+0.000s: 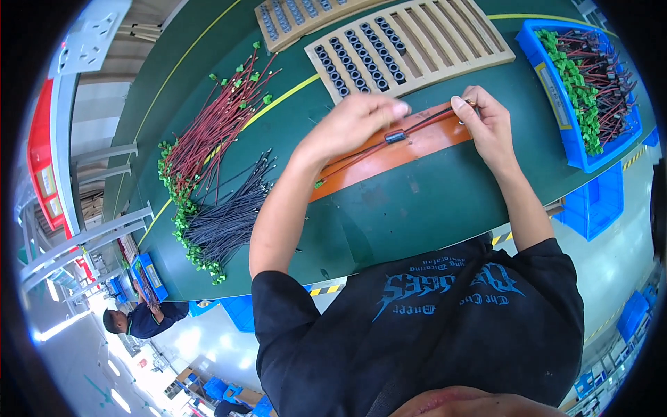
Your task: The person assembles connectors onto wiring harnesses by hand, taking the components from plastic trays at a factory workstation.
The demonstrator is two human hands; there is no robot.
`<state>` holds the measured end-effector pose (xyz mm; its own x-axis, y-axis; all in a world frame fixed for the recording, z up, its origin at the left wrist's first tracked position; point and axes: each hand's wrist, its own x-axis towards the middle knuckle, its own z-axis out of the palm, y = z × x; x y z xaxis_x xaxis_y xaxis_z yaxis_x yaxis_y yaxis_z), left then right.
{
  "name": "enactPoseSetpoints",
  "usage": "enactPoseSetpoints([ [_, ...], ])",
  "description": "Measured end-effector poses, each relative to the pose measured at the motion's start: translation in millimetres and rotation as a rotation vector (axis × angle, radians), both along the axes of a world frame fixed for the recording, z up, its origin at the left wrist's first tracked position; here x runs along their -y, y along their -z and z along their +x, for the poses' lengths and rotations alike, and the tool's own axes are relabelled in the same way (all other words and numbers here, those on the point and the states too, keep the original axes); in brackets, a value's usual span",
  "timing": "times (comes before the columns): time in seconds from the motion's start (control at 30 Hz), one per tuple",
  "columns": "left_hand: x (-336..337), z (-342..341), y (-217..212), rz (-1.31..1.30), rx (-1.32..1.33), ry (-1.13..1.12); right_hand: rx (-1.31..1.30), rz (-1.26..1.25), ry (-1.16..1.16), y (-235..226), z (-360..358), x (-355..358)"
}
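An orange strip (361,177) lies on the green table in front of me. Across it run a red and a black wire (424,125), with a small dark cylindrical core (394,137) around them near the middle. My right hand (488,128) pinches the wires' far-right ends between thumb and fingers, over the strip's right end. My left hand (354,121) hovers above the wires, left of the core, its thumb pointing right. Motion smears its fingers, so whether it holds anything is unclear. Beneath that hand, the wires run left toward a green connector (319,184).
Red wires (219,128) and black wires (233,222) with green connectors are heaped at left. A slotted tray (445,73) of dark ring-shaped cores stands beyond my hands, another tray (292,42) behind it. A blue bin (587,163) of wire assemblies sits at right. Another person (149,316) is at far left.
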<state>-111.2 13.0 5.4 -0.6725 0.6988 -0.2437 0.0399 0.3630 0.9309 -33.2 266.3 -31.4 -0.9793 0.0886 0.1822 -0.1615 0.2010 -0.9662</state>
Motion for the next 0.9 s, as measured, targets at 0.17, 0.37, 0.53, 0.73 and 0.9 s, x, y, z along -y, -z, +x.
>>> enactPoseSetpoints([
  [0.17,11,30,-28,0.071,0.281,-0.086,0.102,-0.393,-0.049,-28,0,6],
  [0.37,22,71,-27,-0.042,-0.294,-0.196,0.181,-0.692,0.034,-33,10,40],
  [0.53,-3,106,-70,0.104,-0.317,-0.306,0.1,-0.646,-0.269,-60,34,36],
  [0.73,-59,115,-70,0.58,-0.079,-0.265,0.069,-0.791,-0.318,-86,66,17],
  [0.9,-93,117,-56,0.351,-0.332,-0.184,0.067,-0.341,0.062,-91,72,-20],
])
